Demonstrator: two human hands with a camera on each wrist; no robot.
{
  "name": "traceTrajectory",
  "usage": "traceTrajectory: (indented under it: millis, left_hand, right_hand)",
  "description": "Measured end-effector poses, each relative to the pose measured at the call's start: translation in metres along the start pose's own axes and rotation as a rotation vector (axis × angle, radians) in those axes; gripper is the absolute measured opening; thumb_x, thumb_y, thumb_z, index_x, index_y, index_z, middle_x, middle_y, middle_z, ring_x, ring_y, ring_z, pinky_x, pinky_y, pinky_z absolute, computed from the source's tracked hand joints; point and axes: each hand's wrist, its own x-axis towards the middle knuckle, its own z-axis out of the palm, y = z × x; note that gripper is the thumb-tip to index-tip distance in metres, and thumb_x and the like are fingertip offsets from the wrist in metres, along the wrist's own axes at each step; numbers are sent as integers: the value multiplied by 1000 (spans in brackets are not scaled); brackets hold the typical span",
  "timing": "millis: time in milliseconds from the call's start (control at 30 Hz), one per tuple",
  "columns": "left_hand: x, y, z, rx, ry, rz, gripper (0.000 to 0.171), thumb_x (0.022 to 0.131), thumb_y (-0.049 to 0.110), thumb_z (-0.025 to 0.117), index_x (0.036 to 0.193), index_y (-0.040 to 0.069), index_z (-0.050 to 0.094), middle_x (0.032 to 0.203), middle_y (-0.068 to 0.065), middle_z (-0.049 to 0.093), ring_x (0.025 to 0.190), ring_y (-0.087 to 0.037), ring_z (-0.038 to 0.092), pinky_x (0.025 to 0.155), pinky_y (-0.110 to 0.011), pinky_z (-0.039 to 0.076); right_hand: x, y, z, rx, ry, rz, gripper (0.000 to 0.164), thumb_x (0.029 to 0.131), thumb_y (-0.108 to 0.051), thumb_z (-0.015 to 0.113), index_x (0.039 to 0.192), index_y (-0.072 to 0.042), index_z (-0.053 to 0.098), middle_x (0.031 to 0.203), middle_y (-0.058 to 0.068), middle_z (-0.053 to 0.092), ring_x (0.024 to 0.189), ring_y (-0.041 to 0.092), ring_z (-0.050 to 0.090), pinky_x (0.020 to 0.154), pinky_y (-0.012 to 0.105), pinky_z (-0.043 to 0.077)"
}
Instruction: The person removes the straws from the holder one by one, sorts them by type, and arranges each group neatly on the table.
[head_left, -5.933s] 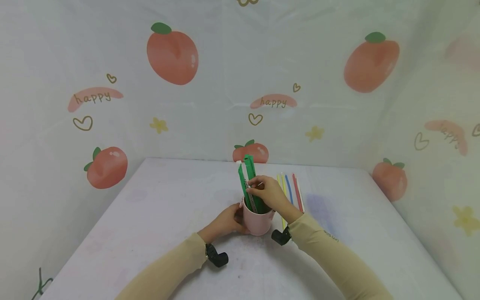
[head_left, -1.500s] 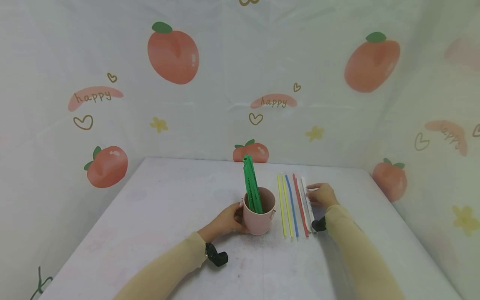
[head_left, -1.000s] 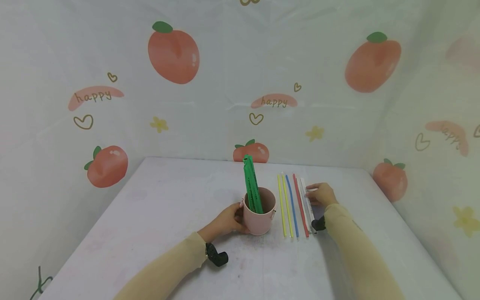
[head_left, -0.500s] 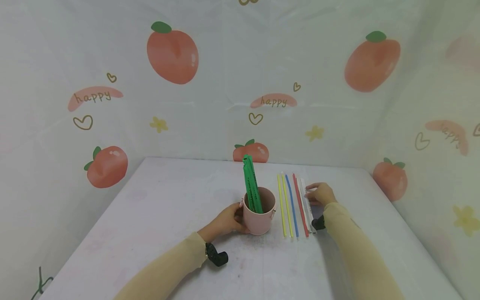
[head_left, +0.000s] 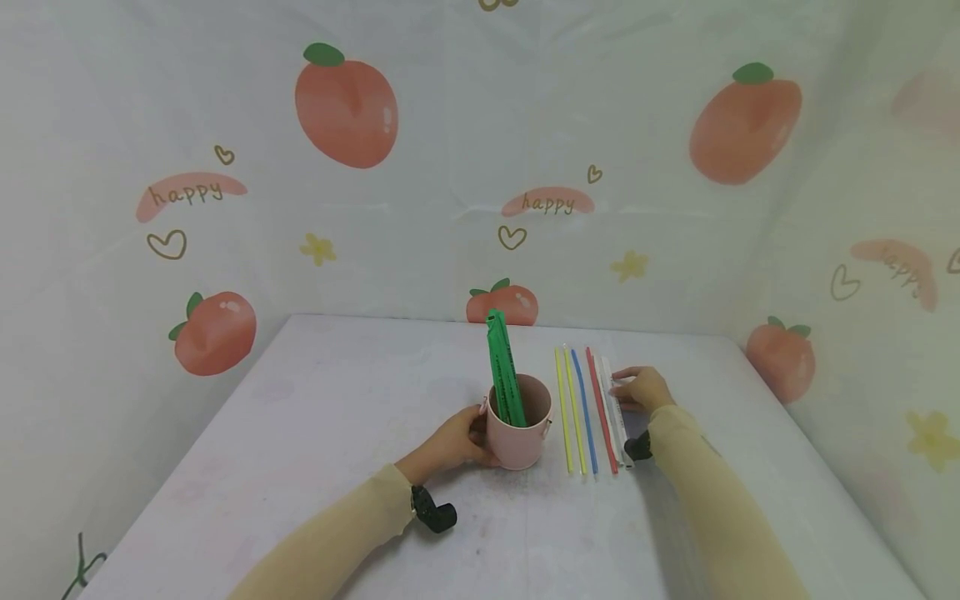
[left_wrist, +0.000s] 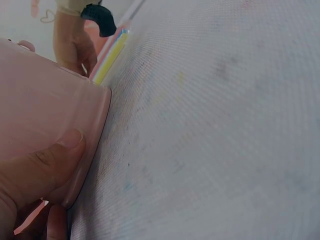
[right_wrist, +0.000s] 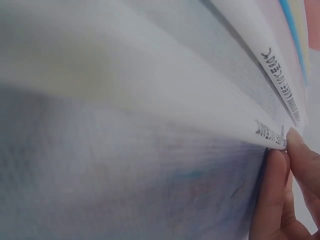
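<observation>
In the head view my left hand grips the side of a small pink bucket, which stands upright on the table. The left wrist view shows the thumb lying along the bucket's wall near its base. Green-wrapped straws lean inside the bucket, their lower ends hidden. To the right, my right hand pinches a white paper-wrapped straw with printed lettering, its length lying close to the table. A second white straw lies parallel beside it.
Left of the white straws, a red straw, a blue straw and two yellow straws lie side by side. A patterned curtain rises behind the table.
Earlier my right hand held a white straw at the bucket; now that hand is right of the row, with a white straw lying there. In the last second the straw shifted slightly left.
</observation>
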Motion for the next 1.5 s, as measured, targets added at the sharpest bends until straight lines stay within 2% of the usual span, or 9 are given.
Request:
traceTrajectory:
  millis: [200,433,567,867,1000,1100,1167,1367,1500]
  left_hand:
    - [1,-2,-1,1,-8,-1,78,65,8,83,133,7,44,126,-8,53,117,-25,50,96,-38,44]
    - [1,-1,-1,19,-5,-37,80,65,10,84,134,10,43,126,-4,53,117,-21,49,98,-37,42]
    - [1,-1,-1,18,-5,-29,79,65,10,84,134,9,43,125,-5,54,117,-22,50,98,-37,43]
    - [1,-2,0,16,-2,-23,78,65,10,83,133,8,44,125,-6,54,116,-22,51,96,-36,44]
    - [1,-3,0,14,-1,-23,79,65,10,83,133,9,44,124,-4,54,116,-20,51,96,-36,44]
    - [1,-3,0,2,-2,-20,79,65,10,83,133,9,44,124,-4,54,115,-20,51,96,-35,44]
    - [1,-2,0,0,-2,-16,79,65,9,83,133,9,44,125,-4,54,115,-20,51,96,-35,44]
    - [0,-1,0,8,1,-23,80,66,10,83,135,9,42,126,-5,53,118,-22,50,97,-36,43]
    - [-1,1,1,9,3,-31,81,66,9,83,135,9,42,127,-5,53,118,-21,49,98,-37,43]
  right_hand:
    - [0,0,-1,-4,6,11,46,81,-6,69,124,1,54,105,20,63,72,16,62,64,27,56]
    - [-3,-3,0,3,1,21,46,82,-6,68,124,3,53,101,18,64,72,16,62,65,27,55]
    - [-3,-3,0,7,-7,19,46,83,-8,68,125,3,52,101,17,64,73,15,61,65,26,55]
    - [-2,0,-8,24,-30,-22,46,86,-14,65,126,3,51,106,18,62,78,16,61,70,28,55]
    - [-6,-7,-15,54,-48,-75,48,87,-15,63,128,5,48,115,21,57,87,19,60,74,27,53]
    - [-14,-20,-20,136,-78,-118,53,90,-15,61,133,7,41,127,26,49,100,24,59,81,28,53]
    - [-18,-30,-24,210,-91,-140,54,91,-14,59,135,7,38,131,27,46,103,24,59,83,28,52]
    - [-31,-59,-28,443,-121,-234,54,92,-10,56,138,6,33,123,18,50,84,5,61,85,25,50]
    - [-40,-76,-22,547,-135,-319,53,92,-6,55,137,9,32,110,9,53,84,5,60,87,26,50]
